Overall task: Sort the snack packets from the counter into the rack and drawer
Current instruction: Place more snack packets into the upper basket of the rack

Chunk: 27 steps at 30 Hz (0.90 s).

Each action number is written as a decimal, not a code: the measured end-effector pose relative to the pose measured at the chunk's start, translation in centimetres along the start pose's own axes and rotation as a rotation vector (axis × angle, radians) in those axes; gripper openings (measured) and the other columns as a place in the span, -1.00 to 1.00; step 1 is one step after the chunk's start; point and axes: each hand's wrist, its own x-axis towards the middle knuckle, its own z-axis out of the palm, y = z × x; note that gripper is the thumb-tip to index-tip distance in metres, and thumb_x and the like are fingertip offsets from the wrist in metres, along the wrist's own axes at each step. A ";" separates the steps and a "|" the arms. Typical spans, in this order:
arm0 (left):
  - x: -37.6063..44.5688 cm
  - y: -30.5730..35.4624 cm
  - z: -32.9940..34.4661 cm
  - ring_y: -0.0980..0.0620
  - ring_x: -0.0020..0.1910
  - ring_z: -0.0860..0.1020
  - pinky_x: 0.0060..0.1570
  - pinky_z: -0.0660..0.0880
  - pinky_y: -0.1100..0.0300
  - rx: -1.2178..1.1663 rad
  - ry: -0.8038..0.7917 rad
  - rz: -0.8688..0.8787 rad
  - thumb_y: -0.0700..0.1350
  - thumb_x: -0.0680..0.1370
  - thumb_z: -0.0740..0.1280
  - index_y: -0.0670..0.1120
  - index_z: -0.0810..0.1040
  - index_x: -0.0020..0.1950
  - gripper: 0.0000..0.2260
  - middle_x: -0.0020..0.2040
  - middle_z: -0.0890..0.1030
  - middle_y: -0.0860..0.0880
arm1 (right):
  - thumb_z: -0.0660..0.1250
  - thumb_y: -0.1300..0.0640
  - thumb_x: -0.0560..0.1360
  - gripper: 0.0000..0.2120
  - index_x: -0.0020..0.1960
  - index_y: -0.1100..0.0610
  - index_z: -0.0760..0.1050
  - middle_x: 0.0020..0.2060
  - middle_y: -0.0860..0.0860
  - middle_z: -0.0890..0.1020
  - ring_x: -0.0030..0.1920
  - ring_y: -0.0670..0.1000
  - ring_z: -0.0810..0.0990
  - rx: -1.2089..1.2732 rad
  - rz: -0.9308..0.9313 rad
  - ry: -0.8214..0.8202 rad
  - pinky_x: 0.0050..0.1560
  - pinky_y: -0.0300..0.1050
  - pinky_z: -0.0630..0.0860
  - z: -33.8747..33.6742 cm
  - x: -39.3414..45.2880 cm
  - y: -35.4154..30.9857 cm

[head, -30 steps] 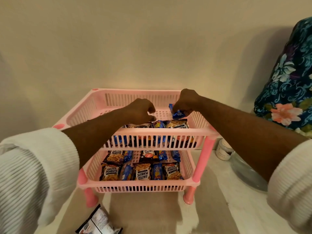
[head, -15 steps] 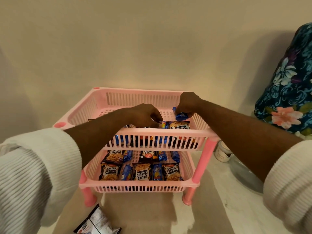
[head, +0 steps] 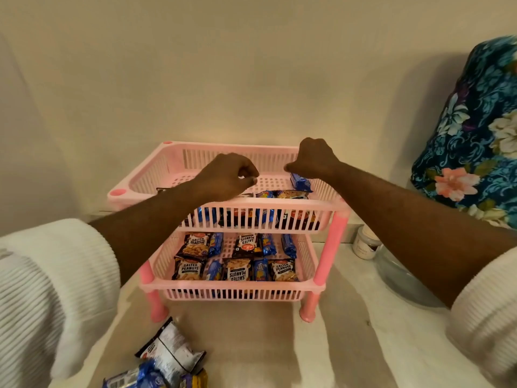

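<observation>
A pink two-tier rack (head: pixel 279 204) stands on the counter against the wall. Both tiers hold salted peanut packets (head: pixel 187 268) and blue biscuit packets (head: pixel 260 270). My right hand (head: pixel 313 161) hovers over the top tier's right side, and its curled fingers hold the top end of a blue biscuit packet (head: pixel 301 184) that stands tilted near the right wall. My left hand (head: pixel 229 175) is above the middle of the top tier, with its fingers curled and thumb against fingertip, and nothing shows in it. Loose packets (head: pixel 170 351) lie on the counter in front.
A white jar (head: pixel 365 245) and a glass bowl (head: pixel 402 278) stand to the right of the rack. A flowered blue cloth (head: pixel 475 141) hangs at the far right. The pale wall is just behind the rack.
My left hand has lifted up out of the top tier, away from the packets. My right hand, still with the blue packet, has risen a little at the tier's right side.
</observation>
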 end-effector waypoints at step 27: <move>-36.1 -2.7 15.9 0.07 0.02 0.51 -0.02 0.48 0.21 0.127 -0.365 -0.186 0.08 0.45 0.42 0.05 0.58 0.16 -0.69 0.01 0.54 0.06 | 0.43 -0.15 0.44 -0.81 -0.14 -0.03 0.61 -0.25 -0.13 0.59 -0.17 -0.09 0.55 0.326 -0.275 -0.443 -0.15 -0.12 0.52 18.8 -37.5 -2.1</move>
